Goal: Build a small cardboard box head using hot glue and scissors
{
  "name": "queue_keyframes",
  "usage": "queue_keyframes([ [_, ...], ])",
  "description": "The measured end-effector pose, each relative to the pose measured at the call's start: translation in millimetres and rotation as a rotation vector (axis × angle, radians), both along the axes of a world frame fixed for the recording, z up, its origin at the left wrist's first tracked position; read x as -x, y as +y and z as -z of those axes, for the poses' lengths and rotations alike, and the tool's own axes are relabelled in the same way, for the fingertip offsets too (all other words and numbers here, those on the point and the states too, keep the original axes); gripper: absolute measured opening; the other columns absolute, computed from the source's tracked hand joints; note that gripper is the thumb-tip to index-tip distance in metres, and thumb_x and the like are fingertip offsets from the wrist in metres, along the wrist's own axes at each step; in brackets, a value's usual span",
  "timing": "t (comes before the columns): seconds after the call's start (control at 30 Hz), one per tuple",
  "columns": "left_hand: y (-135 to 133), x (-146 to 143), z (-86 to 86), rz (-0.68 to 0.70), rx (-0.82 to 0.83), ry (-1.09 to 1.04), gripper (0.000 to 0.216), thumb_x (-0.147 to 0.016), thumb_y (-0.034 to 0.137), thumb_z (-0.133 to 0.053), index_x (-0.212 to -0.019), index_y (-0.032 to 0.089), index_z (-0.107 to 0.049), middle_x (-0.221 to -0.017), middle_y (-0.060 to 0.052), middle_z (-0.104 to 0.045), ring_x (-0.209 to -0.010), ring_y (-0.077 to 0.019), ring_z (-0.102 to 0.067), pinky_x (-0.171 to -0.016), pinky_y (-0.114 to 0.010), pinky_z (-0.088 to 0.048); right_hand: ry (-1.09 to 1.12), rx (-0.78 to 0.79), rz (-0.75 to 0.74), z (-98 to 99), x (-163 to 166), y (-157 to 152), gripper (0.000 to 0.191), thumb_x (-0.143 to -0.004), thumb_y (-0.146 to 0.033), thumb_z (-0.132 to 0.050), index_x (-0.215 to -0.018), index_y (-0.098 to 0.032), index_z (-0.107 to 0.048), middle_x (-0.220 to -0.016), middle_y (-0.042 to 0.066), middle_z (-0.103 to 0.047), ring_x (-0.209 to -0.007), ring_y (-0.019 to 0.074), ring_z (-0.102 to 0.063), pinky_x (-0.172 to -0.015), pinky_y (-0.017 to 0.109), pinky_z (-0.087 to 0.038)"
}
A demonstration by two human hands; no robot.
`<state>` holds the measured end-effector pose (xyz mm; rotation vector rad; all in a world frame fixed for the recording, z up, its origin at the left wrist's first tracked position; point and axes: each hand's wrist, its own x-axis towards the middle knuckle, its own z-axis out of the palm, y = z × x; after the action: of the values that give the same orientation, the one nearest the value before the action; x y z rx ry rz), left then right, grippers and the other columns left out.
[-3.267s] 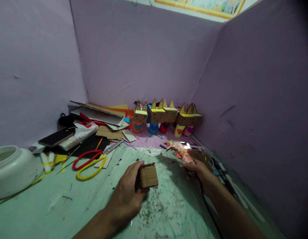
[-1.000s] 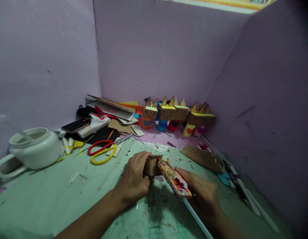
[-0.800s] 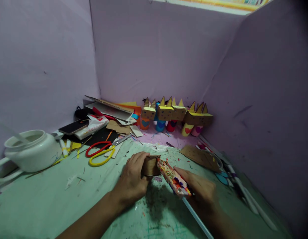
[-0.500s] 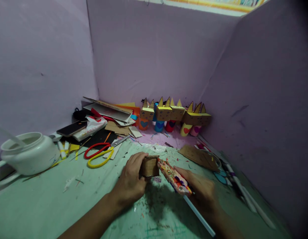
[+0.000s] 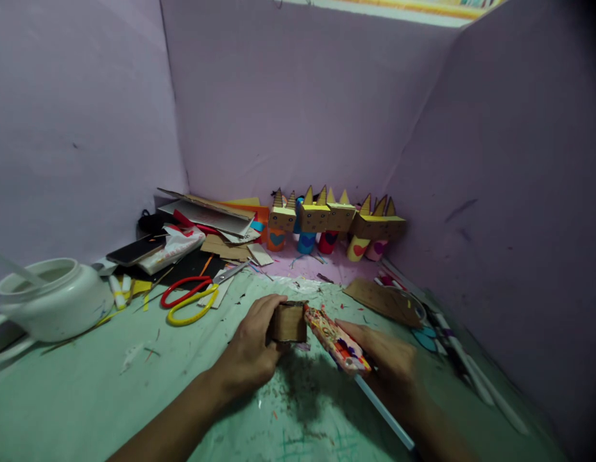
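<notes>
My left hand (image 5: 252,343) grips a small brown cardboard box (image 5: 290,322) by its left side, just above the green table cover. In my right hand (image 5: 389,359) is a glue gun (image 5: 339,340) with a colourful patterned body. A pale glue stick (image 5: 384,414) sticks out of its rear end toward me. The gun's tip is at the upper right edge of the box; whether it touches is too fine to tell. My right fingers are partly hidden behind the gun.
Red-and-yellow scissors (image 5: 194,299) lie left of my hands, near a white pot (image 5: 54,308). At the back stand several cardboard-headed figures (image 5: 314,218) beside stacked paper and cardboard (image 5: 215,218). A cardboard piece (image 5: 382,301) and pens (image 5: 471,366) lie to the right.
The whole view has shifted very slightly to the left. Both hands keep their hold, and the gun's tip stays at the same edge of the box.
</notes>
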<state>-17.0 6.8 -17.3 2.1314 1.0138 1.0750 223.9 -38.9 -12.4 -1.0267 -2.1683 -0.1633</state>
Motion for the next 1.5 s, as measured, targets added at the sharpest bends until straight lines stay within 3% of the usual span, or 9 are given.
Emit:
queue_keyframes([
  [0.27,0.0,1.2,4.2,0.01,-0.007,0.004,0.066,-0.062,0.002,-0.05,-0.124,0.022,-0.044,-0.127,-0.012,-0.055,-0.118,-0.031,-0.052,-0.099,-0.053,-0.044,0.043,-0.004,-0.013,-3.4,1.5,0.0,0.03,-0.089,-0.023,-0.05,-0.117,-0.019,-0.059,-0.091,0.009,-0.075,-0.072,0.0201,-0.073,-0.056,0.026,-0.054],
  [0.63,-1.1,0.7,0.1,0.026,0.021,0.018,0.056,-0.067,0.005,-0.052,-0.12,0.021,-0.045,-0.124,-0.012,-0.055,-0.115,-0.03,-0.053,-0.096,-0.05,-0.045,0.07,-0.013,0.001,-3.6,2.0,-0.8,0.029,-0.09,-0.032,-0.051,-0.113,-0.019,-0.062,-0.083,0.006,-0.075,-0.064,0.0176,-0.071,-0.053,0.024,-0.053],
  [0.87,-1.7,-1.0,-3.2,0.042,0.142,-0.012,0.05,-0.071,0.012,-0.057,-0.12,0.018,-0.047,-0.125,-0.014,-0.054,-0.115,-0.0299,-0.052,-0.095,-0.047,-0.043,0.086,-0.008,0.002,-1.6,0.4,-0.3,0.032,-0.091,-0.038,-0.049,-0.113,-0.019,-0.063,-0.088,0.009,-0.075,-0.068,0.0199,-0.071,-0.056,0.027,-0.053],
  [1.0,-2.4,-1.7,-8.9,0.022,0.295,-0.072,0.054,-0.07,0.021,-0.066,-0.12,0.015,-0.047,-0.123,-0.014,-0.056,-0.111,-0.0297,-0.054,-0.093,-0.043,-0.043,0.156,0.11,0.029,3.8,-8.9,1.5,0.031,-0.087,-0.034,-0.055,-0.114,-0.02,-0.064,-0.095,0.009,-0.075,-0.077,0.0228,-0.072,-0.062,0.029,-0.054],
  [1.1,-3.2,-2.0,-13.8,0.01,0.357,-0.117,0.055,-0.068,0.019,-0.067,-0.119,0.015,-0.047,-0.118,-0.013,-0.059,-0.107,-0.0288,-0.055,-0.092,-0.042,-0.042,0.38,0.202,0.112,14.7,-18.3,6.6,0.03,-0.086,-0.033,-0.055,-0.111,-0.02,-0.066,-0.103,0.011,-0.074,-0.089,0.0258,-0.071,-0.071,0.032,-0.056],
  [1.27,-3.9,-3.5,-12.8,0.011,0.437,-0.147,0.057,-0.067,0.014,-0.066,-0.119,0.018,-0.044,-0.116,-0.012,-0.059,-0.103,-0.0273,-0.056,-0.09,-0.041,-0.042,0.625,0.476,0.317,22.6,-19.6,19.9,0.027,-0.071,-0.037,-0.062,-0.087,-0.017,-0.071,-0.08,0.008,-0.075,-0.075,0.0293,-0.07,-0.068,0.038,-0.056],
  [1.4,-3.5,-5.4,-2.9,0.057,0.449,-0.159,0.055,-0.07,0.016,-0.066,-0.119,0.019,-0.041,-0.115,-0.012,-0.06,-0.102,-0.0268,-0.057,-0.088,-0.041,-0.044,0.668,0.545,0.4,15.7,-13.6,26.0,0.036,-0.067,-0.038,-0.062,-0.093,-0.014,-0.07,-0.09,0.008,-0.075,-0.083,0.0295,-0.068,-0.073,0.037,-0.054],
  [1.5,-2.8,-6.3,4.0,0.079,0.439,-0.167,0.057,-0.07,0.014,-0.065,-0.121,0.02,-0.041,-0.121,-0.013,-0.057,-0.106,-0.0272,-0.056,-0.091,-0.042,-0.044,0.52,0.57,0.489,14.9,-13.4,25.8,0.036,-0.075,-0.044,-0.055,-0.09,-0.016,-0.071,-0.084,0.007,-0.074,-0.078,0.0283,-0.067,-0.068,0.035,-0.051],
])
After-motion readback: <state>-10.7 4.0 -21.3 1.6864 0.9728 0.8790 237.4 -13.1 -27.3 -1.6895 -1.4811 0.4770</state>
